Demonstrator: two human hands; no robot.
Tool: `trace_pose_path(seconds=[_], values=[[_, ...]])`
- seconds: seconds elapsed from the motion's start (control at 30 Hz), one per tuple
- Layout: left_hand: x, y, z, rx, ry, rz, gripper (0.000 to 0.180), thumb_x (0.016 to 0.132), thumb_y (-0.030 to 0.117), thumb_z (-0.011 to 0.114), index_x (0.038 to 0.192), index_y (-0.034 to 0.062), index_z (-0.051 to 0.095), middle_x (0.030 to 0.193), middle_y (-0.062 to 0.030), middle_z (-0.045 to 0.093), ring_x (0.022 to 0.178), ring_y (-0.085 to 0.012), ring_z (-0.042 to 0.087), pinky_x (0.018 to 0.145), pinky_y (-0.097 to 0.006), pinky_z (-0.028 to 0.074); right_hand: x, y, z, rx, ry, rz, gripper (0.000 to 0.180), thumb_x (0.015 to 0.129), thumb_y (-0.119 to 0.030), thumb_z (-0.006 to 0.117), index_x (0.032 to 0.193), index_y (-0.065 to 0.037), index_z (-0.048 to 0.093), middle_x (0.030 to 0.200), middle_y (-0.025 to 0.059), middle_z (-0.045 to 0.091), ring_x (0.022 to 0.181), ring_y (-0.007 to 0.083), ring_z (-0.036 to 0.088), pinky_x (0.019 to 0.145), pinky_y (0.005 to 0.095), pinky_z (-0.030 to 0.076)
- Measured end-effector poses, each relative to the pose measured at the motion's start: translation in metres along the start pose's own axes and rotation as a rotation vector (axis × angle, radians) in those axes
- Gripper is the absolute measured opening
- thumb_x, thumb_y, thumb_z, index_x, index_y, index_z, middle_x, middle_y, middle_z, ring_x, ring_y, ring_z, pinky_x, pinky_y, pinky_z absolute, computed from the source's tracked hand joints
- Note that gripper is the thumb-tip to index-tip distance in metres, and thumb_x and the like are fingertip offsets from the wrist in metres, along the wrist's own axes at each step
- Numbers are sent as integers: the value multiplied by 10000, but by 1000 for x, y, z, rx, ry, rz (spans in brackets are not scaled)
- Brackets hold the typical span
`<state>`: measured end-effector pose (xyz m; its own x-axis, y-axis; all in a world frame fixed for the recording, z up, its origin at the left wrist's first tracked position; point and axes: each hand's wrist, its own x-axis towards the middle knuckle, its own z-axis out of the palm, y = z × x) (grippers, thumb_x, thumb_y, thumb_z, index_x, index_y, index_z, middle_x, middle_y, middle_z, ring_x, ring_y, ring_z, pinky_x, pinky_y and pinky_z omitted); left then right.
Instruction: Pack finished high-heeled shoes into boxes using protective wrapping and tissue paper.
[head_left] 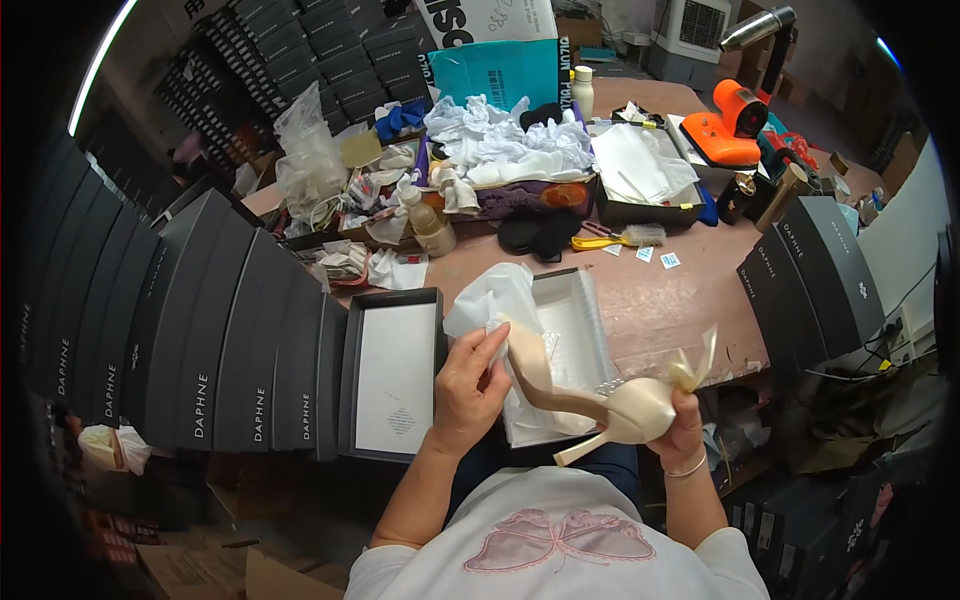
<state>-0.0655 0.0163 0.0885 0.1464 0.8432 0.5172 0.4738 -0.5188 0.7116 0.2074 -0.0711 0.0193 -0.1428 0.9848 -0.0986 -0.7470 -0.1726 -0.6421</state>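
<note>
The left hand [468,378] pinches paper [490,300] at the toe of the shoe [585,402], where a light touch should best spare the pale surface. Between the hands, the shoe hangs over the box [568,302], its thin heel best kept clear of the rim. The right hand [683,432] grips the heel end, fingers partly hidden, and should avoid crushing the bow [695,366] just above it.

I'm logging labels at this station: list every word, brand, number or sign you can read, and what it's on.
I won't copy wording or brands, but lettering stands on:
Black shoeboxes at left: pale lettering, legible.
Black shoeboxes at right: pale lettering, legible.
White carton: large black print, partly hidden.
White-lined black box part: print too small to read.
Small white tags: too small to read.
</note>
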Motion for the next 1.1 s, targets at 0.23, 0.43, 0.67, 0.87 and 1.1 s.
trace_pose_path(seconds=[0.23, 0.43, 0.67, 0.87, 1.1], values=[[2, -15, -21, 55, -49, -132, 428, 785, -80, 537, 1208, -31, 580, 1166, -207, 589, 684, -174, 601, 632, -283, 501, 6, -6, -8, 6, 108, -67, 615, 852, -446, 585, 1236, 31, 531, 1190, 211, 601, 1076, 349, 607, 929, 505, 493], [5, 2, -15, -131, -144, -98, 464, 776, -76, 537, 1233, -4, 576, 1201, -222, 579, 726, -186, 611, 642, -275, 496, -16, -1, 10, 116, -32, 66, 603, 867, -513, 537, 1220, -24, 562, 1147, 198, 625, 1055, 401, 603, 879, 688, 433], [11, 6, -22, -17, -121, -59, 458, 764, -90, 524, 1206, 3, 602, 1185, -154, 602, 713, -112, 582, 614, -232, 474, 37, 16, 29, 448, 208, -30, 574, 912, -471, 493, 1300, -48, 484, 1289, 143, 542, 1186, 328, 532, 944, 544, 472], [14, 17, -11, -125, -159, -34, 460, 760, -85, 531, 1206, 4, 600, 1196, -177, 599, 705, -138, 592, 618, -233, 480, 22, 14, 23, 525, 169, 21, 582, 919, -495, 460, 1307, -61, 480, 1308, 139, 529, 1199, 330, 522, 934, 535, 485], [-19, 55, 22, -162, -155, 437, 448, 698, -109, 594, 1136, -22, 629, 1180, -187, 617, 835, -240, 690, 647, -296, 563, 12, 53, 66, -33, 169, -205, 602, 830, -318, 668, 1325, -55, 448, 1243, 87, 560, 1136, 233, 562, 983, 374, 462]])
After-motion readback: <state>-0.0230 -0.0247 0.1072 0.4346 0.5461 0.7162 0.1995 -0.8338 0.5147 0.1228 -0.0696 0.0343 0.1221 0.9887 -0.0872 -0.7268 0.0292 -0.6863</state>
